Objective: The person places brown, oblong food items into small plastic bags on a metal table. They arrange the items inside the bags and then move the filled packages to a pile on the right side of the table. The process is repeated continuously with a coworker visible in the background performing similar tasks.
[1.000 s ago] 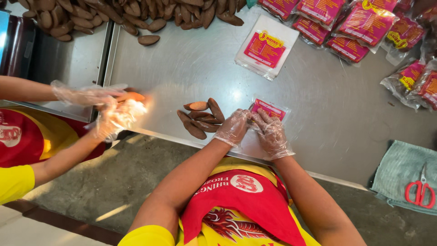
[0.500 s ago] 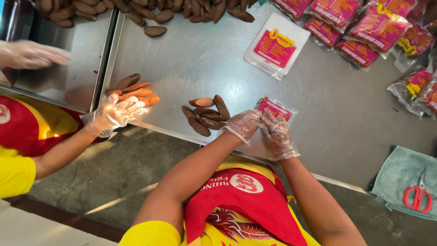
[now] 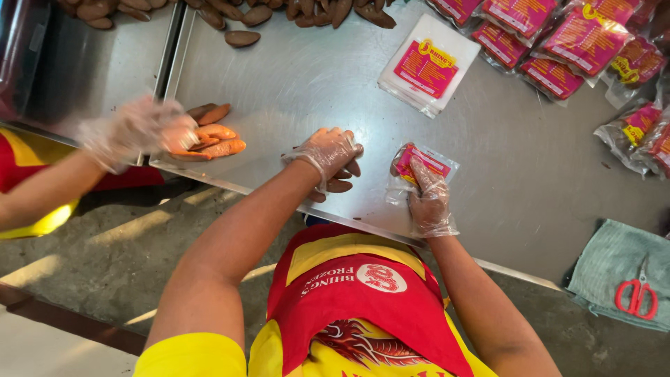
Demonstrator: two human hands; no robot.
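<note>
- The person's left hand [image 3: 326,152], in a thin clear plastic glove, lies palm down on a small pile of brown, flat, oval food pieces [image 3: 340,183] near the near edge of the steel table [image 3: 293,77]; its fingers curl over the pile and close on some of the pieces.
- The right hand [image 3: 427,199], gloved the same way, grasps a small clear plastic pouch with a pink and yellow label [image 3: 419,162], pinching its near end between thumb and fingers; the pouch lies on the table just right of the pile.
- The two hands are near each other but apart, with bare steel between them.
- Far from the pouch, a flat stack of empty clear pouches with pink labels [image 3: 427,66] lies on the table.
- At the far right, filled pink-labelled packets [image 3: 558,45] lie in an overlapping row, and more lie at the right edge.
- A long heap of the same brown oval pieces [image 3: 293,10] runs along the far edge, with one loose piece [image 3: 242,38] just nearer.
- At the left, a co-worker's gloved hand [image 3: 136,129], blurred, is over a small heap of orange-brown pieces [image 3: 213,136] at the table's left corner; whether it grips them cannot be told.
- At the near right, red-handled scissors [image 3: 635,297] lie on a folded grey-green cloth [image 3: 614,269].
- The person wears a red and yellow apron [image 3: 363,293].
</note>
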